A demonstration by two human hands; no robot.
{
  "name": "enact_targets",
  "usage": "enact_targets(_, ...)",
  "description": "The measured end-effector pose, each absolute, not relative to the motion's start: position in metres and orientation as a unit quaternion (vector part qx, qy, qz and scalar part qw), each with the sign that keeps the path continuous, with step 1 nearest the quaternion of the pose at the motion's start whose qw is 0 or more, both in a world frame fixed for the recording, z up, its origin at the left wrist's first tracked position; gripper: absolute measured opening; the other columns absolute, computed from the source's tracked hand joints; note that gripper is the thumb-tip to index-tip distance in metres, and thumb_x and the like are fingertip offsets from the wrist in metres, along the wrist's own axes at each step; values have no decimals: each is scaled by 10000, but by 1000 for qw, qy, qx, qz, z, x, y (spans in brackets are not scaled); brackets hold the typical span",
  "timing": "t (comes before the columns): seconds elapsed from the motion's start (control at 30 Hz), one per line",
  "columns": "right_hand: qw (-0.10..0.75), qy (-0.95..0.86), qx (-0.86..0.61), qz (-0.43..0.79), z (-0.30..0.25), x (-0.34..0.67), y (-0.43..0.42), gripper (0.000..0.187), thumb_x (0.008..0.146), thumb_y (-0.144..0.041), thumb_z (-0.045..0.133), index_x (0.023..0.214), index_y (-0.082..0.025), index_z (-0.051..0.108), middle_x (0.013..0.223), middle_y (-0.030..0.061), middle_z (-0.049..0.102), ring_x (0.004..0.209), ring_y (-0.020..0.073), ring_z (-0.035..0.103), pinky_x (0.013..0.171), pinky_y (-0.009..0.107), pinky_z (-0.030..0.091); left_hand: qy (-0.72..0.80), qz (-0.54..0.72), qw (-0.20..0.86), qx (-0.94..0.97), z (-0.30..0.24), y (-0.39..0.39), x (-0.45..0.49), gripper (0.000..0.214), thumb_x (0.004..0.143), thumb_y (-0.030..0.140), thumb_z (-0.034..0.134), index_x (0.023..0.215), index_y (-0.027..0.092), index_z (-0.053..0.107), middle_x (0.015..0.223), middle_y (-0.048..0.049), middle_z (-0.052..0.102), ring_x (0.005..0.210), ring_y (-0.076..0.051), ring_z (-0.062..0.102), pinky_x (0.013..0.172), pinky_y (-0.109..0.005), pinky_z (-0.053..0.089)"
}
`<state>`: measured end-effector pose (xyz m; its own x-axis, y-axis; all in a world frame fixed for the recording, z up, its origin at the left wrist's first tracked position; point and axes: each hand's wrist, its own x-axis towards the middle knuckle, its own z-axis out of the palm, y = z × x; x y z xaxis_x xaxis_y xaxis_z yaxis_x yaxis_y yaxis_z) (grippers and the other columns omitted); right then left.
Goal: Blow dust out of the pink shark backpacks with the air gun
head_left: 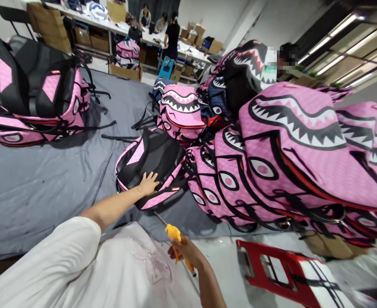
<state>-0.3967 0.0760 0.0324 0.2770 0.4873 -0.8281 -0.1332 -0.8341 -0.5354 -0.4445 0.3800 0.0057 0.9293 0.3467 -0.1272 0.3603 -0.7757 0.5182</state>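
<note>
Below the middle of the view, a pink and black backpack [164,154] lies on the grey cloth with its padded black back panel and straps facing up. My left hand [149,184] rests on that panel, fingers spread. Close to my body, my right hand [188,250] is wrapped around a yellow air blow gun [173,232]. Its thin metal nozzle points up and left, toward the near edge of the backpack but apart from my left hand. What looks like a hose runs down from its handle, partly hidden by my wrist.
Pink shark-mouth backpacks [291,141] are piled on the right; two more backpacks [37,85] lie stacked at left. The grey cloth [56,179] covers the table. A red stool [271,269] stands at lower right. People [172,36] work by a far table with boxes.
</note>
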Motion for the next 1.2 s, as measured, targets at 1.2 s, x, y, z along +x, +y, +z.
enact_targets(1.2, 365, -311, -797, 369, 81, -363, 240, 608, 889, -737, 464, 1084, -172, 572, 696, 31, 654, 606, 175, 641, 614, 284, 540, 513, 109, 598, 606, 18, 446, -675, 582, 945, 603, 433, 1296, 185, 638, 1295, -132, 682, 1103, -282, 677, 948, -390, 531)
